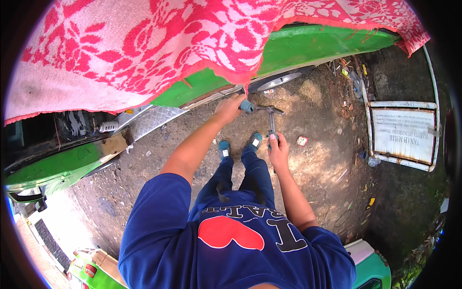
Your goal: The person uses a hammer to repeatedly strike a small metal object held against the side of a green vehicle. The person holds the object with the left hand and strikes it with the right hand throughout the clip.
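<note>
My left hand [231,107] is closed around an object with a blue-grey cylindrical end [246,106], beside the lower edge of a green vehicle panel [313,45]; the rest of that object is unclear. My right hand [278,151] grips a hammer [272,123] by its dark handle, with the metal head raised next to the blue-grey end; whether they touch I cannot tell. A red-and-white patterned cloth [144,48] drapes over the panel and hangs down just above my left hand.
A diamond-plate step [149,125], a spray can [108,126] and another green panel [57,164] are at left. A white-framed metal sign [402,132] lies at right. Litter is scattered on the dirt ground [327,192]. Green vehicles [375,265] show along the bottom edge.
</note>
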Motion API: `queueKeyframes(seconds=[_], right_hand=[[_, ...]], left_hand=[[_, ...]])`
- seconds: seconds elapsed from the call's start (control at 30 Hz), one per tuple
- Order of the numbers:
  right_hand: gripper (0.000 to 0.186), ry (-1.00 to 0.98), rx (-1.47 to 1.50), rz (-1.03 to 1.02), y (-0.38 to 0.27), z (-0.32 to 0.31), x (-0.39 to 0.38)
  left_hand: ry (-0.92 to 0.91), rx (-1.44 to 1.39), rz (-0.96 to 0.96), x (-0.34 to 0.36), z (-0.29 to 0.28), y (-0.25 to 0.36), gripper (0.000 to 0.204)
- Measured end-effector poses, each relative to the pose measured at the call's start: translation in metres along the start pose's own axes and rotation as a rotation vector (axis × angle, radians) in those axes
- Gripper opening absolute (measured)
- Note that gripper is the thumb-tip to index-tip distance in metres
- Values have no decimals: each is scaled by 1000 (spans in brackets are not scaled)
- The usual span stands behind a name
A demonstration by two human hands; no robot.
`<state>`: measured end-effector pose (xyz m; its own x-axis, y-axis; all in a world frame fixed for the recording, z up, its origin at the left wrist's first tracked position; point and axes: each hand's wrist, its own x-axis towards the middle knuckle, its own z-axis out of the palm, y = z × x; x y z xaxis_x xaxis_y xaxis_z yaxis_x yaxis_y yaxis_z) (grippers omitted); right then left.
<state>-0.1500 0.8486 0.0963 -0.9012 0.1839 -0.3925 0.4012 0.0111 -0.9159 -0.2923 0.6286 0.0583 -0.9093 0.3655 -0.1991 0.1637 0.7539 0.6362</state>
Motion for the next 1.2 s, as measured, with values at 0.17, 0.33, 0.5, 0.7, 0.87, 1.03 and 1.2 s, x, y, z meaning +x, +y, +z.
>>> queueKeyframes(seconds=[0.17, 0.33, 0.5, 0.7, 0.87, 1.03, 1.2], right_hand=[[27, 14, 43, 74, -9, -5, 5], [27, -27, 167, 171, -27, -2, 25], [28, -37, 398, 108, -27, 6, 39], [28, -134, 19, 171, -19, 19, 57], [29, -44, 307, 140, -15, 15, 48], [30, -74, 212, 187, -12, 11, 43], [30, -56, 202, 187, -13, 4, 39]], left_hand=[[-21, 44, -2, 13, 1, 7, 42], [-24, 87, -62, 30, 8, 4, 40], [46, 64, -47, 34, 13, 1, 40], [-25, 93, -169, 25, 10, -17, 44], [-4, 59, -124, 7, -3, -4, 45], [67, 25, -58, 3, 4, 4, 44], [53, 0, -89, 2, 3, 5, 46]])
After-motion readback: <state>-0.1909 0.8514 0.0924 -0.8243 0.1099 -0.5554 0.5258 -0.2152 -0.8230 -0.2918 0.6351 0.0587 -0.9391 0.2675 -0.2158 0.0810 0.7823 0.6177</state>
